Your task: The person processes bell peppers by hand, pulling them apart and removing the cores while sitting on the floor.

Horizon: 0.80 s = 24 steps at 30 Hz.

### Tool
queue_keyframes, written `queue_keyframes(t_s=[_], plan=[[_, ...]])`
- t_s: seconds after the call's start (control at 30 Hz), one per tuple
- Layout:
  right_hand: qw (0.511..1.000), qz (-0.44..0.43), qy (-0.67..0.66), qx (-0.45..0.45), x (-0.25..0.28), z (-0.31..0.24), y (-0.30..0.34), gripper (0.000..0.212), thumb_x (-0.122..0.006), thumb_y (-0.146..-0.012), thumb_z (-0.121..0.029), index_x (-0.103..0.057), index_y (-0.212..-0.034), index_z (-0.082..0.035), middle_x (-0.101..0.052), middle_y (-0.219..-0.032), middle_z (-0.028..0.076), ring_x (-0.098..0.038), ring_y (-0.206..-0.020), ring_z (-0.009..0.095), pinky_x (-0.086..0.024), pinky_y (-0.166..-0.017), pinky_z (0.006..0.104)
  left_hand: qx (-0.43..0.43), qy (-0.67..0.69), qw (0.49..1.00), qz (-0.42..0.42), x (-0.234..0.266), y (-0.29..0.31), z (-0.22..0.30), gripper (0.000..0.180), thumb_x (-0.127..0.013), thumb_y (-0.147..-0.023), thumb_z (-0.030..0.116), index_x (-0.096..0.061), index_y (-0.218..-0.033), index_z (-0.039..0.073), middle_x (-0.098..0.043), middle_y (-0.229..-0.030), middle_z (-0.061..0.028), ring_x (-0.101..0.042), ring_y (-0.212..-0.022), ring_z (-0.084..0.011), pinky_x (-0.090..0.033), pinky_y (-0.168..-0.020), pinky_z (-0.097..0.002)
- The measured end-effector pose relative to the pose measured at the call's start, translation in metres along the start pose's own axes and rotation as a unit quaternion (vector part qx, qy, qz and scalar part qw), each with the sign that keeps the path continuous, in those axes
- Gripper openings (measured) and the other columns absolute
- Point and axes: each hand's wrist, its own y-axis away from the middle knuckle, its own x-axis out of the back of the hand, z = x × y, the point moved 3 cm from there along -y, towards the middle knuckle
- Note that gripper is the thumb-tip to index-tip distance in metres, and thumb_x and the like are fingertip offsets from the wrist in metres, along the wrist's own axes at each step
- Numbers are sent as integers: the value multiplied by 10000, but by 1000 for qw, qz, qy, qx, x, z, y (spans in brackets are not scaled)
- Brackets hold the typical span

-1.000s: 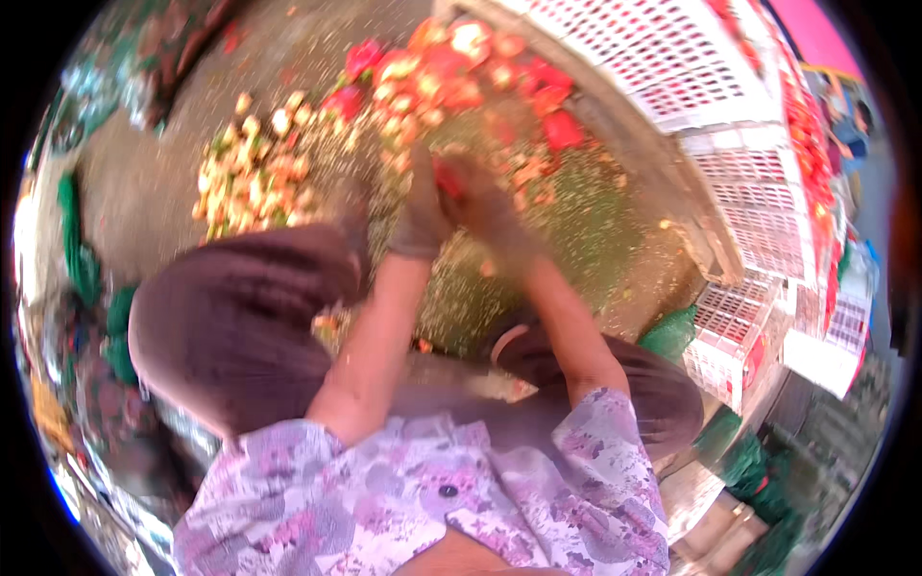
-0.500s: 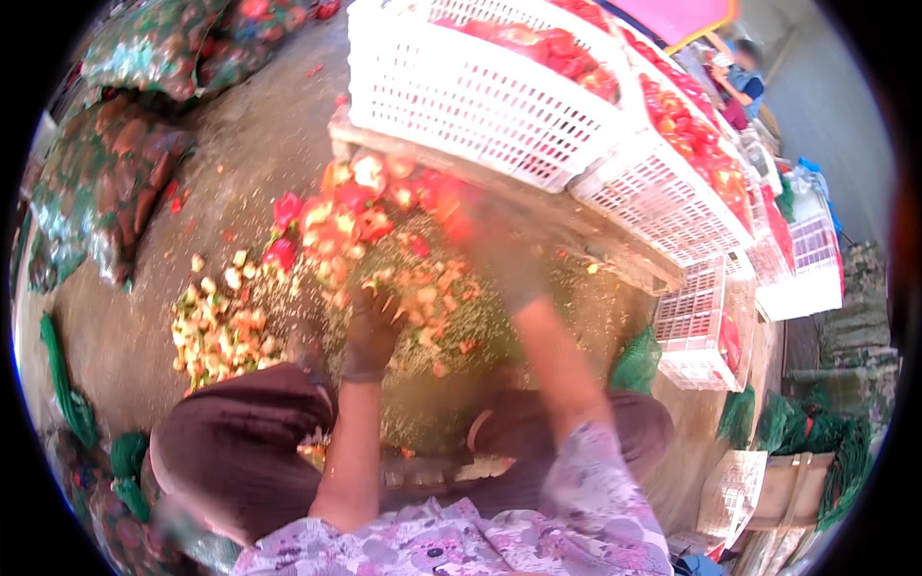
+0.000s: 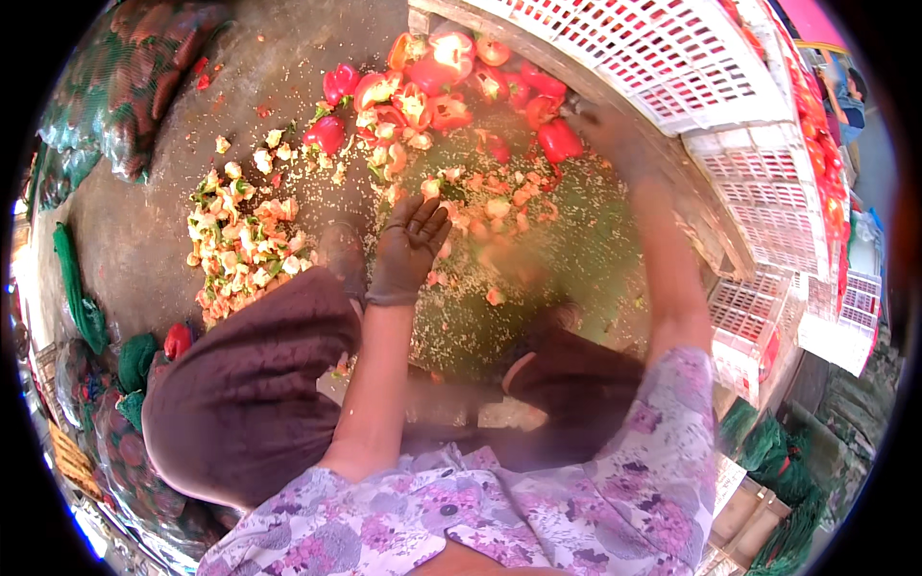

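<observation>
We have shiny red peppers (image 3: 449,112) lying in a loose pile before us, some whole, others cut open.

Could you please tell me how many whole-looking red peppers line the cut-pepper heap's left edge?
2: an upper red pepper, and a lower red pepper nearer the left hand; others may be hidden.

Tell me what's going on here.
A person is working over red peppers on the floor. The gloved left hand is loosely open, with nothing visible in it. The right hand is blurred beside the peppers, so whether it holds anything is unclear. Pepper trimmings lie heaped to the left; white crates stand on the right.
</observation>
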Motion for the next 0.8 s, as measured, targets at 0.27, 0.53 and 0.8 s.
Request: queue_keyframes(t_s=[0.27, 0.53, 0.8], plan=[[992, 81, 100, 9, -87, 90, -48, 753, -721, -775, -328, -372, -1410, -122, -574, -1221, 156, -578, -1130, 338, -468, -956, 446, -35, -40, 999, 13, 18, -15, 10, 470, -466, -1006, 356, -449, -1351, 36, -558, -1243, -140, -558, -1138, -259, -463, -1008, -436], [747, -150, -646, -49, -88, 8, 27, 547, -571, -887, -448, -516, -1279, -71, -585, -1231, 77, -579, -1111, 203, -501, -918, 380, -201, -309, 926, -83, -75, 28, 17, 366, -577, -965, 207, -541, -1261, -5, -638, -1108, -80, -613, -981, -159, -506, -877, -296], [747, -172, -641, 41, -106, -84, 105, 500, -508, -949, -413, -505, -1276, -36, -583, -1232, 102, -624, -1033, 228, -553, -880, 387, -302, -325, 889, -111, -87, 73, 27, 270, -611, -933, 130, -592, -1167, -4, -638, -1054, -33, -593, -923, -114, -503, -805, -286]])
